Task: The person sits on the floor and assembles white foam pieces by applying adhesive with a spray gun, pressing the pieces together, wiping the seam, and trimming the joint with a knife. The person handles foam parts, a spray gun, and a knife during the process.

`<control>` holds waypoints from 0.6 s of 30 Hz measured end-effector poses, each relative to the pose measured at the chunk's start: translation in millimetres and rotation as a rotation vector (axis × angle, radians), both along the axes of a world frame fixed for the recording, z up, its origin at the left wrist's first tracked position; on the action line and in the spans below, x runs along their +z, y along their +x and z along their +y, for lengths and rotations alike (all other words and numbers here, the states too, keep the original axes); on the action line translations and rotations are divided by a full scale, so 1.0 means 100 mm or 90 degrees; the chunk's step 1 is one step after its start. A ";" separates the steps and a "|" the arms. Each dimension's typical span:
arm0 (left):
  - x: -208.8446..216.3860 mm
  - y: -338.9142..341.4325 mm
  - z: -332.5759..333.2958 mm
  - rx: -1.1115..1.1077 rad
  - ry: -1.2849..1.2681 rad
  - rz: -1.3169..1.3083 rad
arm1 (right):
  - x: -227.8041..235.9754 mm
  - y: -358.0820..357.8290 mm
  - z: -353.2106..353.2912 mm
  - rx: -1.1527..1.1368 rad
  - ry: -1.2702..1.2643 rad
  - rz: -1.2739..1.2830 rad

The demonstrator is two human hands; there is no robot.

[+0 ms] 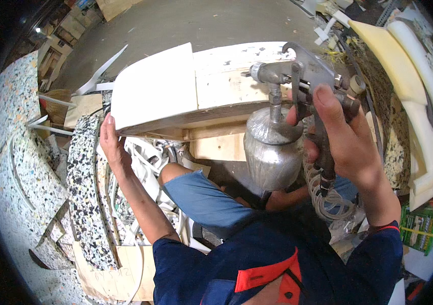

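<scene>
Head view, looking down: the right hand (346, 134) is wrapped around the grip of a metal spray gun (303, 76), fingers (328, 109) closed over handle and trigger, with the dented metal cup (272, 150) hanging just left of the knuckles and a coiled air hose (323, 195) dropping below the heel of the hand. The left hand (111, 142) has its fingers curled onto the lower left edge of a white foam sheet (153, 86), which lies over a wooden frame (226, 91); the gun's nozzle sits at the frame's right portion, well apart from those left fingertips. Likely risks: spray drifting onto the left fingers if the gun sweeps toward them, the foam slipping should that light grip loosen, and the hose snagging the knee (201, 195) beneath it. Speckled rebonded foam offcuts (87, 193) crowd the left side.
</scene>
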State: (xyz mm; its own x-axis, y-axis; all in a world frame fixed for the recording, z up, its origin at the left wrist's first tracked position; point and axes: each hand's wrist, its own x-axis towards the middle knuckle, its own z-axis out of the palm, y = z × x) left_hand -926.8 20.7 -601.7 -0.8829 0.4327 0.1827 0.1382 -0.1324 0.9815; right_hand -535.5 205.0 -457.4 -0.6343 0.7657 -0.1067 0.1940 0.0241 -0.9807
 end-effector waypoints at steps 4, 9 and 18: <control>-0.02 0.00 0.00 0.043 -0.040 -0.014 | -0.01 0.15 0.02 -0.062 -0.016 -0.013; -0.03 -0.02 -0.05 0.043 -0.070 -0.016 | -0.09 0.52 0.10 -0.173 -0.060 0.025; -0.06 0.05 -0.07 0.069 -0.097 0.018 | -0.38 1.23 0.48 -0.197 -0.058 0.104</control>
